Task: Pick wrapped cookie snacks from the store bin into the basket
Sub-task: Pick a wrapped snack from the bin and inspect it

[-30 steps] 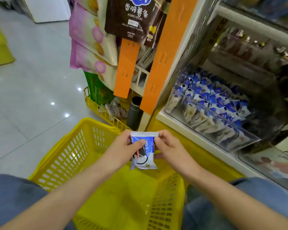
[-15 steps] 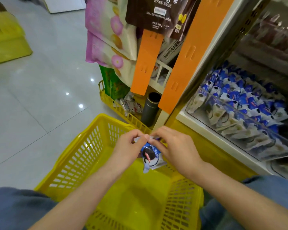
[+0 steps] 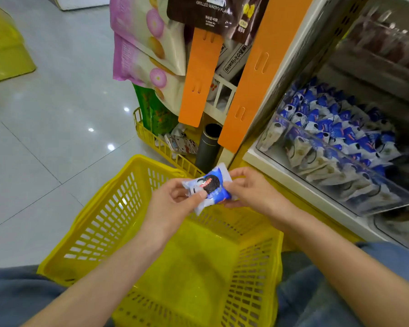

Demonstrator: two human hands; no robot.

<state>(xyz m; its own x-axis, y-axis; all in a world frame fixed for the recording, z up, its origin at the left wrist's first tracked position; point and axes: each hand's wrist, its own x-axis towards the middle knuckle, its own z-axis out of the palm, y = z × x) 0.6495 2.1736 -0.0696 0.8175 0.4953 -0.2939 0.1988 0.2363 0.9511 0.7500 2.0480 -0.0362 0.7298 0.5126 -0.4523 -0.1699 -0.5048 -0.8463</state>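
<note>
A shiny grey tiled floor (image 3: pixel 45 119) spreads out to the left of the hands. The left hand (image 3: pixel 172 204) and right hand (image 3: pixel 250 192) both pinch one wrapped cookie (image 3: pixel 209 185), tilted, above the far end of the yellow basket (image 3: pixel 97 223). To the right of the right hand, a clear bin (image 3: pixel 335 171) holds many more blue-and-white packets (image 3: pixel 335 135).

The basket (image 3: pixel 104 220) sits at lower centre, apparently on the floor (image 3: pixel 45 114). Above its far rim, the left hand (image 3: pixel 172 204) and right hand (image 3: pixel 253 192) hold one cookie snack (image 3: pixel 208 187) between them. The bin (image 3: pixel 340 192) lies at the right, hanging bags (image 3: pixel 147 43) at upper centre.
</note>
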